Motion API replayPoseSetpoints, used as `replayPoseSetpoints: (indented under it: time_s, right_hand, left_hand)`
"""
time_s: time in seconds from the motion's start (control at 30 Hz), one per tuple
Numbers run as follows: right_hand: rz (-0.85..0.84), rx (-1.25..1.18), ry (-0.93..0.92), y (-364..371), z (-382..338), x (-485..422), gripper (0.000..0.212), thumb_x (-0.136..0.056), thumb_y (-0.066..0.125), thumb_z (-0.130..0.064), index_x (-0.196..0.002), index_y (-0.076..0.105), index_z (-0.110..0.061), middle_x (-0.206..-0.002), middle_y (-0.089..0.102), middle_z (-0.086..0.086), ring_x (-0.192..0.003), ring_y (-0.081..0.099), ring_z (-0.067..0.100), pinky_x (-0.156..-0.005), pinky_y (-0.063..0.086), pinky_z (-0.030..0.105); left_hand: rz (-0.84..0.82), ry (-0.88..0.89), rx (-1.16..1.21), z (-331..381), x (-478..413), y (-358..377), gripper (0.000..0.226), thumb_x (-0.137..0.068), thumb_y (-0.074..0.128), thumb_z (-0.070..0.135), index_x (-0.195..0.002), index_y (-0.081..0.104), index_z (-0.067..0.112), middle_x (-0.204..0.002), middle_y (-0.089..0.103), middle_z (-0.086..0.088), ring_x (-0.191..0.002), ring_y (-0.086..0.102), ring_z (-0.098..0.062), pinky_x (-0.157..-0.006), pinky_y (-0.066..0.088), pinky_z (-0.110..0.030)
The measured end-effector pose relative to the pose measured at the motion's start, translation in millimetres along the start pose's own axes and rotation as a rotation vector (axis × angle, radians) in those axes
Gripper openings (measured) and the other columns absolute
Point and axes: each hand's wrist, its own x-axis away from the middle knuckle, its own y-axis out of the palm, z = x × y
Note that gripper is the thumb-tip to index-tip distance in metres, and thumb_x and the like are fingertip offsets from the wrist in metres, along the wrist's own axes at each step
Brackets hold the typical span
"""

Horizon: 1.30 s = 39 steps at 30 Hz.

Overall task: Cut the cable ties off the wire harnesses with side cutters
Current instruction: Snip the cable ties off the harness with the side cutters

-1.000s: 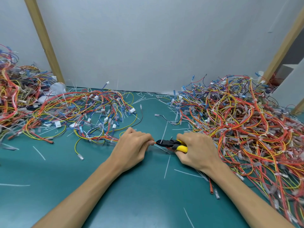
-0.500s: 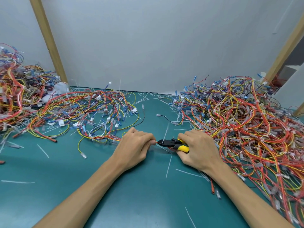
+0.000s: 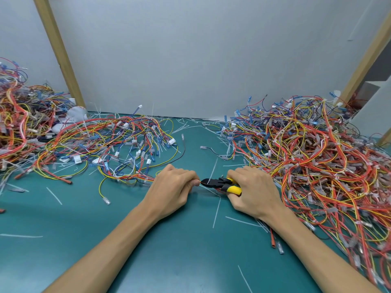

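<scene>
Harness wires [image 3: 135, 178] are being pinched on the desk [image 3: 169, 250] in the curled fingers [image 3: 186, 176] of the left hand [image 3: 169, 193], any tie there being hidden, while yellow-handled side cutters [image 3: 220, 183] are being gripped by the right hand [image 3: 256, 191], tip just beside those fingers, with tangled heaps [image 3: 317, 157] and cut ties [image 3: 216, 212] being spread around.
</scene>
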Motion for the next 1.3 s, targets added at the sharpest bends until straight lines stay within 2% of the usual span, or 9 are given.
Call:
replayPoseSetpoints:
  time_s: [0.3, 0.47, 0.63, 0.77, 0.83, 0.9, 1.07, 1.23, 1.3]
  right_hand:
    - [-0.049, -0.046, 0.026, 0.8, 2.5, -2.1, 0.011, -0.060, 0.051, -0.030, -0.065, 0.043, -0.024, -0.051, 0.039, -0.007, -0.050, 0.040, 0.022, -0.048, 0.024, 0.026]
    - [-0.097, -0.074, 0.055, 2.9, 4.5, -1.7, 0.011, -0.059, 0.047, -0.030, -0.067, 0.050, -0.023, -0.049, 0.037, -0.007, -0.052, 0.042, 0.023, -0.049, 0.031, 0.027]
    - [-0.112, -0.075, 0.085, 5.6, 5.6, -3.5, 0.014, -0.059, 0.046, -0.031, -0.068, 0.052, -0.022, -0.050, 0.046, -0.003, -0.053, 0.046, 0.025, -0.048, 0.029, 0.027]
    - [-0.062, -0.138, 0.130, 8.3, 5.9, -0.9, 0.009, -0.060, 0.048, -0.030, -0.065, 0.046, -0.023, -0.047, 0.040, -0.006, -0.051, 0.042, 0.023, -0.047, 0.032, 0.027]
    - [-0.008, -0.186, 0.155, 9.1, 4.8, 0.9, 0.007, -0.061, 0.050, -0.029, -0.065, 0.046, -0.025, -0.047, 0.038, -0.009, -0.051, 0.041, 0.021, -0.046, 0.025, 0.024]
    - [0.041, -0.217, 0.173, 10.0, 3.3, 1.9, 0.006, -0.063, 0.052, -0.029, -0.068, 0.051, -0.026, -0.052, 0.045, -0.009, -0.053, 0.043, 0.022, -0.047, 0.022, 0.022]
    - [0.178, -0.290, 0.190, 7.7, 3.3, 4.6, 0.019, -0.066, 0.060, -0.021, -0.084, 0.059, -0.026, -0.070, 0.056, -0.007, -0.061, 0.048, 0.021, -0.049, 0.034, 0.024]
    - [0.317, -0.313, 0.230, 7.6, 1.4, 4.3, 0.043, -0.063, 0.075, 0.000, -0.101, 0.064, -0.018, -0.105, 0.056, -0.002, -0.084, 0.058, 0.027, -0.067, 0.049, 0.036]
    - [0.370, -0.339, 0.243, 8.1, 2.8, 3.5, 0.046, -0.064, 0.076, 0.003, -0.104, 0.063, -0.016, -0.110, 0.053, 0.000, -0.092, 0.059, 0.030, -0.073, 0.051, 0.040]
  left_hand:
    - [0.021, 0.022, -0.005, 0.6, 0.4, -0.5, 0.021, -0.095, 0.048, 0.023, -0.084, 0.065, 0.018, -0.070, 0.064, 0.009, -0.066, 0.055, -0.020, -0.071, 0.041, -0.033]
    - [0.018, 0.026, -0.008, 0.6, 0.4, -0.3, 0.024, -0.095, 0.046, 0.025, -0.084, 0.065, 0.017, -0.072, 0.066, 0.008, -0.067, 0.055, -0.020, -0.071, 0.042, -0.035]
    - [0.019, 0.020, -0.008, -0.7, -0.2, 0.0, 0.025, -0.096, 0.045, 0.026, -0.085, 0.065, 0.017, -0.071, 0.065, 0.007, -0.068, 0.056, -0.021, -0.072, 0.042, -0.035]
    - [0.016, 0.016, -0.006, -0.4, 0.6, -0.9, 0.024, -0.097, 0.046, 0.027, -0.087, 0.065, 0.017, -0.072, 0.065, 0.007, -0.068, 0.056, -0.021, -0.073, 0.041, -0.036]
    - [0.007, 0.014, 0.000, -0.5, 0.7, -1.5, 0.023, -0.099, 0.046, 0.026, -0.088, 0.064, 0.017, -0.072, 0.065, 0.007, -0.068, 0.055, -0.020, -0.075, 0.041, -0.036]
    - [0.000, 0.017, 0.009, -0.2, 0.8, -2.3, 0.022, -0.100, 0.046, 0.026, -0.090, 0.063, 0.016, -0.073, 0.065, 0.007, -0.070, 0.056, -0.019, -0.076, 0.041, -0.036]
    - [-0.044, 0.012, 0.005, -0.6, 1.4, -2.4, 0.022, -0.102, 0.044, 0.027, -0.095, 0.062, 0.017, -0.079, 0.067, 0.007, -0.077, 0.059, -0.018, -0.080, 0.040, -0.037]
    - [-0.095, 0.047, 0.004, 8.8, 3.6, -1.7, 0.022, -0.102, 0.041, 0.026, -0.101, 0.061, 0.017, -0.094, 0.067, 0.005, -0.087, 0.059, -0.022, -0.082, 0.040, -0.036]
    - [-0.109, 0.104, 0.008, 20.9, 6.6, 0.1, 0.023, -0.102, 0.042, 0.027, -0.103, 0.062, 0.016, -0.097, 0.065, 0.001, -0.088, 0.059, -0.027, -0.079, 0.042, -0.036]
